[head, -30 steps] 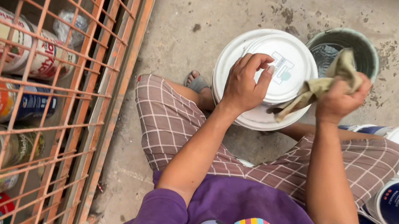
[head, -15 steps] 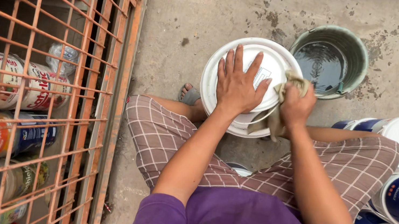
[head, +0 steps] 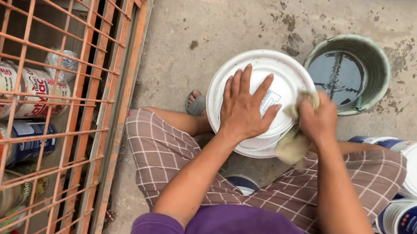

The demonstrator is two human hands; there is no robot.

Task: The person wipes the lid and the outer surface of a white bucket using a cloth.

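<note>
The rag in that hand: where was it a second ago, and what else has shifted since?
The right hand brought the rag down from over the water bucket onto the white lid's right edge. The left hand slid from the lid's rim to lie flat across it. The bucket and the cans have not moved.

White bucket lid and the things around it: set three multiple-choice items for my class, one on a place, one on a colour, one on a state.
1. Where is the green pail relative to the white bucket lid?
A. upper right
B. lower left
C. underneath

2. What colour is the wire rack?
A. blue
B. orange
C. black

3. How is the left hand on the lid?
A. clenched
B. flat, fingers spread
C. lifted clear

Answers: 1 A, the pail stands past the lid's upper right edge. 2 B, its bars are orange. 3 B, the palm lies flat while the right hand grips a cloth.
</note>
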